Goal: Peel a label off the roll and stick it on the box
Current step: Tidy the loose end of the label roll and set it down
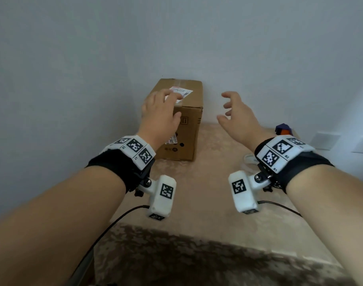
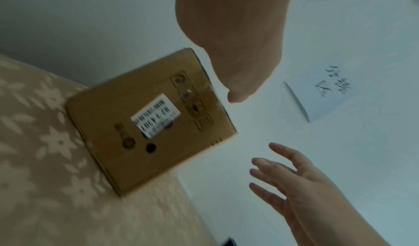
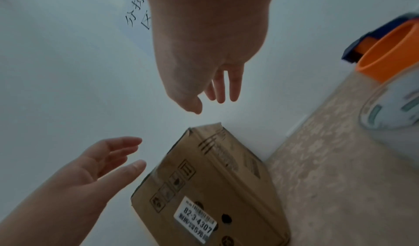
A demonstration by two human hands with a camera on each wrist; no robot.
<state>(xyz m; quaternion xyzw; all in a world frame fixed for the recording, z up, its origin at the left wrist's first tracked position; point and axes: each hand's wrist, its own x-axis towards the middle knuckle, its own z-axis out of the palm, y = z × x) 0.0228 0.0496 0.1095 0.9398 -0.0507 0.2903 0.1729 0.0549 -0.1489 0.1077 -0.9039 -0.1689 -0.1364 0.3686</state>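
Observation:
A brown cardboard box (image 1: pixel 186 129) stands on the table against the wall. A white printed label (image 1: pixel 182 92) lies on its top, and another label (image 3: pixel 196 221) sits on its front face. My left hand (image 1: pixel 168 104) hovers over the box's near top edge with relaxed, empty fingers. The right wrist view shows a gap between that hand (image 3: pixel 97 169) and the box (image 3: pixel 215 178). My right hand (image 1: pixel 228 108) is spread in the air to the right of the box, holding nothing. The label roll (image 3: pixel 394 106) lies on the table at the right, mostly hidden behind my right wrist in the head view.
A patterned beige cloth covers the table (image 1: pixel 207 193). A blue and orange dispenser (image 1: pixel 283 130) stands at the back right, beside the roll. A handwritten paper note (image 2: pixel 322 95) hangs on the wall above the box. Wall plates (image 1: pixel 325 139) are at the right.

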